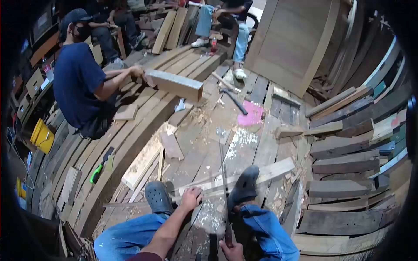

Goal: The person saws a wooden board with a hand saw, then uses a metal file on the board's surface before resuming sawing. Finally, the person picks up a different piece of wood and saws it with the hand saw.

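Note:
A handsaw [225, 187] is in my right hand [231, 251], the fingers closed round its dark handle. Its long thin blade points forward and shows nearly edge-on, crossing a pale wooden plank [274, 171] in this view. That plank lies slantwise over the floor between my feet. My left hand [190, 199] presses down on the plank's left part, its fingers bent over the wood. One grey clog [158, 198] of mine is left of that hand. The other clog [245, 185] overlaps the plank just right of the blade.
A hammer [234, 102] lies ahead beside a pink patch [251, 114]. Stacked timber [344, 165] lines the right; thick beams [130, 148] run along the left, bearing a green-handled tool [101, 166]. A seated person [80, 74] holds a wooden board [174, 82]. Others sit behind.

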A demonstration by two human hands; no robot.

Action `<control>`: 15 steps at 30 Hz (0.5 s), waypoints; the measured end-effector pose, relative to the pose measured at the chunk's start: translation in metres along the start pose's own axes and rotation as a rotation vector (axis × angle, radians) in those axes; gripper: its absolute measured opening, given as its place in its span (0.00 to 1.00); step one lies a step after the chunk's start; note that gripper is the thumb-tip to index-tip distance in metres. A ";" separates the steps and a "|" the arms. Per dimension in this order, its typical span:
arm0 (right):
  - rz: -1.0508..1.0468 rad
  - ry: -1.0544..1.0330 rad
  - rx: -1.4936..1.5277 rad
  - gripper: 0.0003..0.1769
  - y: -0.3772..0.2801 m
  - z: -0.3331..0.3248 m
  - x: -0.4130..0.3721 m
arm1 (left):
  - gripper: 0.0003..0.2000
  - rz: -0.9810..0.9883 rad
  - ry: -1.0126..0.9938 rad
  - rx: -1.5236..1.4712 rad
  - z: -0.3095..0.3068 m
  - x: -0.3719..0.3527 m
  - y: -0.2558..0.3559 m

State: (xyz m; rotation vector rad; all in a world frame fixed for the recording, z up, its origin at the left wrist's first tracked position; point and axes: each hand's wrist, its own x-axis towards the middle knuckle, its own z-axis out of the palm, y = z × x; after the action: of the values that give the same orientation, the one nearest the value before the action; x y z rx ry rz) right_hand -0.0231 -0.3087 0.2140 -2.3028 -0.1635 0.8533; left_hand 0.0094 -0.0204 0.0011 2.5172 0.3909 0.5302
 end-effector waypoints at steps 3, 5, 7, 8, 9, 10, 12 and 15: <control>0.072 -0.120 0.214 0.34 -0.003 -0.002 0.001 | 0.11 -0.064 -0.015 0.016 0.000 0.002 0.005; 0.006 0.046 0.228 0.32 0.023 0.021 0.004 | 0.10 -0.111 -0.036 0.034 0.003 0.003 0.006; -0.067 0.052 0.239 0.28 0.044 0.035 0.008 | 0.09 -0.138 -0.051 0.058 0.006 0.004 0.007; -0.092 0.036 0.247 0.27 0.048 0.037 0.008 | 0.09 -0.076 0.032 0.073 0.004 0.004 0.009; -0.112 0.017 0.256 0.26 0.053 0.039 0.008 | 0.09 -0.072 0.014 0.064 0.002 0.004 0.010; -0.128 0.007 0.263 0.25 0.056 0.040 0.009 | 0.09 -0.068 -0.004 0.055 0.000 0.005 0.011; -0.149 -0.010 0.277 0.24 0.062 0.043 0.011 | 0.09 -0.041 0.043 0.050 -0.002 0.007 0.014; -0.167 -0.030 0.303 0.27 0.071 0.046 0.014 | 0.08 -0.120 0.031 0.043 0.000 0.005 0.016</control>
State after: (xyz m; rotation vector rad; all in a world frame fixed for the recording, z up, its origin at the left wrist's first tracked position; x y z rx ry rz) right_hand -0.0485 -0.3335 0.1360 -1.9650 -0.2208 0.7704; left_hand 0.0169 -0.0315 0.0118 2.5095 0.5665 0.5195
